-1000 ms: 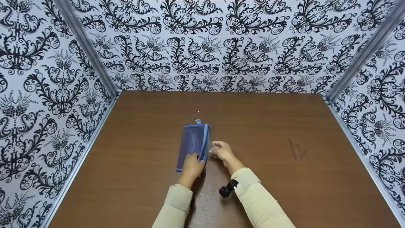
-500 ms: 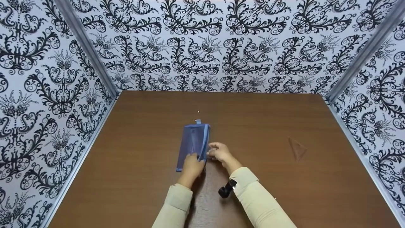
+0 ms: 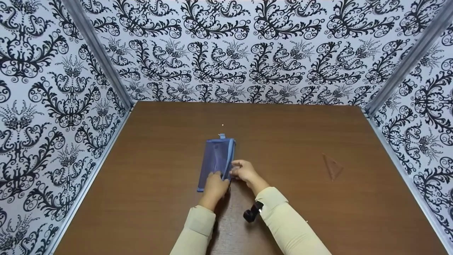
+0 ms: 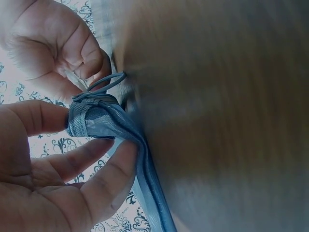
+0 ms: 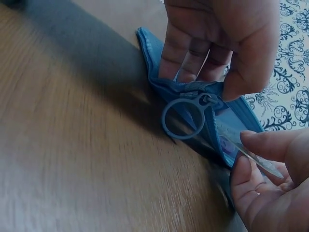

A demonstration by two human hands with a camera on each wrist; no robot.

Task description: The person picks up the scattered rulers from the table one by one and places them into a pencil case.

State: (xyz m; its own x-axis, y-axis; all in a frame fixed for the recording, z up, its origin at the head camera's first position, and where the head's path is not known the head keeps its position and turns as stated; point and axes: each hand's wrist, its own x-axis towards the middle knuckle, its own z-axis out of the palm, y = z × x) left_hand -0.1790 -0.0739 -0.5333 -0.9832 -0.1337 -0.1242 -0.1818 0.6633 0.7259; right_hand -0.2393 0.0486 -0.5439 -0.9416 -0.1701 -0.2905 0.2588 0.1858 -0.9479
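Observation:
A blue zip pouch (image 3: 214, 156) with see-through sides is gripped near its close end by my left hand (image 3: 215, 186). In the right wrist view the left fingers and thumb pinch the pouch by its zip end, and a round zip pull (image 5: 166, 121) hangs there. The zip is parted. Between thumb and fingers, my right hand (image 3: 245, 171) pinches a thin clear plastic piece with fine markings (image 5: 263, 165). Its far part reaches into the pouch's mouth; its full shape is hidden. Something small and purple (image 5: 227, 145) shows inside the pouch.
A clear triangular set square (image 3: 332, 166) lies on the brown table (image 3: 283, 134), to the right of the hands. Patterned walls (image 3: 226, 53) stand behind and at both sides. A black wrist camera (image 3: 252, 212) sticks out from the right sleeve.
My right hand has moved a little left, up against the pouch's open side, and the clear piece sits deeper in it. The left hand and the pouch have stayed put.

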